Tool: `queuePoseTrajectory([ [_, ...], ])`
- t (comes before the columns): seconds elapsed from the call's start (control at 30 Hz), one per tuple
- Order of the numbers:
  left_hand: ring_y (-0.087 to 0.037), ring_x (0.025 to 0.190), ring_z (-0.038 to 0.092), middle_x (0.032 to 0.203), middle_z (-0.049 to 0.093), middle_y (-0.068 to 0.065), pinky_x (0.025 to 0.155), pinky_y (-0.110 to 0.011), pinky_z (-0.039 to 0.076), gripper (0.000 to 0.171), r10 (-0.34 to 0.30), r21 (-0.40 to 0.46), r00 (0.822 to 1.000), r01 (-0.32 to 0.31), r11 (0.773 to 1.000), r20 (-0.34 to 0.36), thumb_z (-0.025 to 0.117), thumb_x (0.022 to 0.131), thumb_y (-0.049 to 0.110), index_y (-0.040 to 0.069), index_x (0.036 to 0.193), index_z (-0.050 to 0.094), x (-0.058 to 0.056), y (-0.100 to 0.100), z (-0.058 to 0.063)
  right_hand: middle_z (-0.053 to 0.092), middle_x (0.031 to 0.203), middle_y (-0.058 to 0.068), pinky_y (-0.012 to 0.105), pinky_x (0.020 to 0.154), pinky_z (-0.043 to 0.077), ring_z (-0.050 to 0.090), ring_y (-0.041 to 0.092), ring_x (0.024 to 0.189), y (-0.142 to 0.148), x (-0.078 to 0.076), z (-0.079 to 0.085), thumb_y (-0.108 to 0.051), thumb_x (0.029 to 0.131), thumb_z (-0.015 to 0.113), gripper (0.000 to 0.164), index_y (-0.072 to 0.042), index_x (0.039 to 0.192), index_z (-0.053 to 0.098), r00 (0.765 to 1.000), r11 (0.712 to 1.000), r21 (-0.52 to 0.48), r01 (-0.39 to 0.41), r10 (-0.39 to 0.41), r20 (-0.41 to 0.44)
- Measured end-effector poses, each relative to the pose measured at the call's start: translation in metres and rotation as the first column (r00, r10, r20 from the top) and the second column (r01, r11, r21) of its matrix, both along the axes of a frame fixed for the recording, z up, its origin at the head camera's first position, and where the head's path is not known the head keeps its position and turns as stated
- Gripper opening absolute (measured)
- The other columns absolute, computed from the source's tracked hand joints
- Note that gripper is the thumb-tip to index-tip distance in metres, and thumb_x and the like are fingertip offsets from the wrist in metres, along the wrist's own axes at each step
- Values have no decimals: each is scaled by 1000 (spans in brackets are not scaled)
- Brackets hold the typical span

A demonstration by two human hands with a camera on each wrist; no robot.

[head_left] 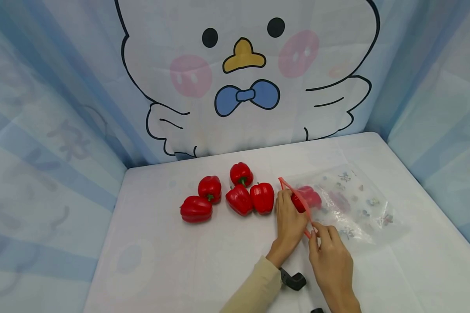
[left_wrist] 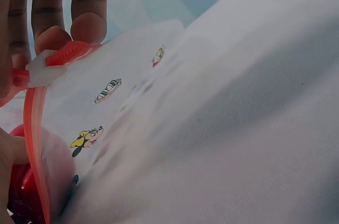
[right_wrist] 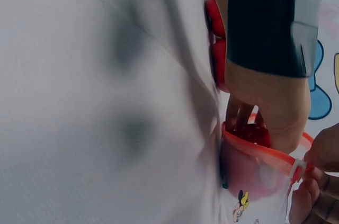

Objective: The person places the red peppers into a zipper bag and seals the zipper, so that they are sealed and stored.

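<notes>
A clear zip bag with small printed figures and a red-edged mouth lies on the table. My left hand reaches into that mouth, its fingers around a red bell pepper at the opening. The same pepper shows behind the red edge in the left wrist view. Deeper in the bag, a paler red shape appears through the plastic. My right hand pinches the near end of the bag's mouth, beside the white zip slider. Part of the left fingers is hidden by the bag edge.
Several loose red bell peppers lie on the white table left of the bag. A dark wrist strap is on the left wrist. Behind the table hangs a curtain with a cartoon bird.
</notes>
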State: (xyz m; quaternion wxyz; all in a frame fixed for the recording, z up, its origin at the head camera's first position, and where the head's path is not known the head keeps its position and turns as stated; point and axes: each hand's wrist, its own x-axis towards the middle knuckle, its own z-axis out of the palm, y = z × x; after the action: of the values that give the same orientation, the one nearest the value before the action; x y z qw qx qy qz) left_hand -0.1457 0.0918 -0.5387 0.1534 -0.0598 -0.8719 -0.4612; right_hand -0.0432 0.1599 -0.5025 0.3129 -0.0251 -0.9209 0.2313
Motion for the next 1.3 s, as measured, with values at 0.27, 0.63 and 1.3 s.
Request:
queuePoseTrajectory([
  [0.27,-21,115,57,128,58,-8,104,-31,53,53,-7,-23,1000,7,1000,7,73,83,-2,6,130,51,-8,0,-3,64,82,12,35,44,47,54,16,55,-2,1,-3,4,81,78,25,2,105,73,1000,1000,14,-20,20,-15],
  [0.63,-22,115,58,129,58,-8,101,-31,54,51,-8,-44,1000,9,999,10,72,85,0,5,132,51,-18,4,0,62,81,11,34,44,45,53,16,55,0,1,-3,5,80,78,25,2,105,73,999,1000,24,-20,21,-27],
  [1.3,-24,119,57,133,58,-10,106,-34,52,56,-5,-80,999,8,997,40,74,84,3,4,136,52,-25,7,1,62,81,12,31,44,44,55,15,56,6,1,1,6,81,77,23,3,104,73,998,1000,21,-23,24,-51],
])
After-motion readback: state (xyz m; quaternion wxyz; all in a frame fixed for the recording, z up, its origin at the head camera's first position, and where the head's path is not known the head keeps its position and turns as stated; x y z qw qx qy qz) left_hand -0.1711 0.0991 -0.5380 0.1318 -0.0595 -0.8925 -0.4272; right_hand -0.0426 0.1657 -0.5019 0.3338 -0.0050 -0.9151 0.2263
